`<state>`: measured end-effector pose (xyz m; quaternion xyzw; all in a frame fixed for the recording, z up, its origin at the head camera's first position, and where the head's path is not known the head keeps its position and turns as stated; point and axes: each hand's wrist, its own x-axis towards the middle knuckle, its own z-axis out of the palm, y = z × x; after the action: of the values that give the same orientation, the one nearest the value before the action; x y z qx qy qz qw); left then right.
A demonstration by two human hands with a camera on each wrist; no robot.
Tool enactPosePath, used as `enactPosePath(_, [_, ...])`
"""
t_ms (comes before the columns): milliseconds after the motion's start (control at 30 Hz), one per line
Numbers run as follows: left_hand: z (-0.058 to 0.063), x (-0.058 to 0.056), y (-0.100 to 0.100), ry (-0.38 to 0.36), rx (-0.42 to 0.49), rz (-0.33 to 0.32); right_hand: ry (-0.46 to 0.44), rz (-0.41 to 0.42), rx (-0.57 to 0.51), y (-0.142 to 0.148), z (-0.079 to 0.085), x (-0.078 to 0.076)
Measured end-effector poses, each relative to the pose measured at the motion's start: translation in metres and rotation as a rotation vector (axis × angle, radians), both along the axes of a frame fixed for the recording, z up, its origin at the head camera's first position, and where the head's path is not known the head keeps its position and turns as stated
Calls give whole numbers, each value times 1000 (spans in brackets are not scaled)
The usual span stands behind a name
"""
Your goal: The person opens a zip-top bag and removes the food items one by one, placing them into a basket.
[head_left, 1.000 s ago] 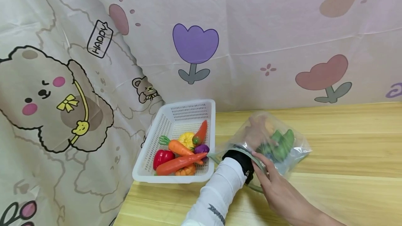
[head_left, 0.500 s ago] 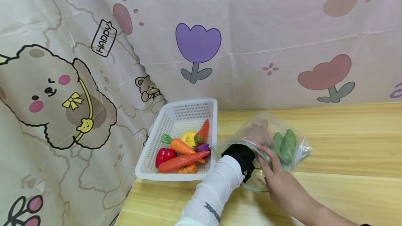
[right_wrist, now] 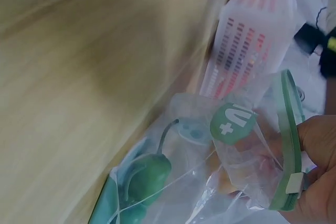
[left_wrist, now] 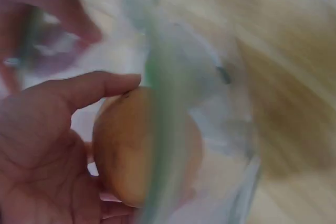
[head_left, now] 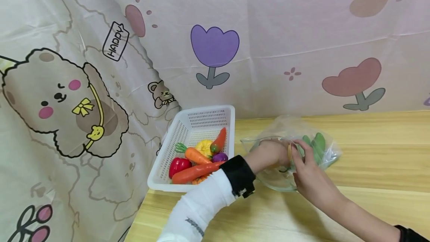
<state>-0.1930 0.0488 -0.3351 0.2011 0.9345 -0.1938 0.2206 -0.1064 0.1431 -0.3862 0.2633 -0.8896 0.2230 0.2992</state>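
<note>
My left hand (head_left: 273,153) is at the mouth of a clear zip bag (head_left: 285,124) and grips a round orange-brown toy vegetable (left_wrist: 122,148). Its thumb lies over the top and its fingers curl beneath; the bag's green-edged rim crosses in front of part of the vegetable in the left wrist view. Opposite, my right hand (head_left: 312,178) pinches the bag's rim near the white slider (right_wrist: 295,182). Deeper in the bag lie green vegetables (head_left: 318,146), one a green pepper (right_wrist: 150,174) with a curved stem.
Left of the bag stands a white perforated basket (head_left: 231,130) with a carrot (head_left: 196,155), a long red-orange vegetable (head_left: 191,173), a red bell pepper (head_left: 178,166), a yellow pumpkin (head_left: 204,148) and other toy vegetables. A printed curtain (head_left: 268,47) hangs behind the wooden table (head_left: 379,160).
My left hand has drawn back from deep inside the bag to its mouth, bringing the round vegetable along. My right hand has stayed on the rim, shifting slightly right and up.
</note>
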Motion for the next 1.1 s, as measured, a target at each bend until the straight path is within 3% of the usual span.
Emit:
enactPosePath(33, [6, 6, -7, 24, 91, 4, -9, -4, -3, 2, 1, -1])
enactPosePath(100, [19, 18, -21, 78, 163, -13, -30, -18, -7, 5, 2, -2])
enactPosePath(200, [40, 34, -46, 94, 270, -112, -36, -36, -16, 7, 3, -2])
enactPosePath(300, [62, 47, -79, 94, 355, -147, -6, -28, -29, 7, 4, -2])
enactPosePath(400, [77, 50, -118, 129, 431, -112, 37, 0, -29, 6, 4, -1])
enactPosePath(467, [81, 47, -143, 155, 462, -48, 52, 21, -24, 6, 5, 0])
enactPosePath(533, [78, 39, -166, 167, 473, 24, 63, 40, -12, 6, 5, 1])
enactPosePath(633, [64, 26, -195, 155, 458, 127, 79, 56, 4, 5, 5, 1])
enactPosePath(800, [34, 9, -221, 97, 476, 243, 109, 46, 35, 4, 5, 2])
enactPosePath(967, [10, 1, -226, 173, 543, 259, 112, 10, 52, 1, 5, 4])
enactPosePath(1100, [2, -4, -223, 237, 568, 248, 112, 1, 51, 0, 4, 4])
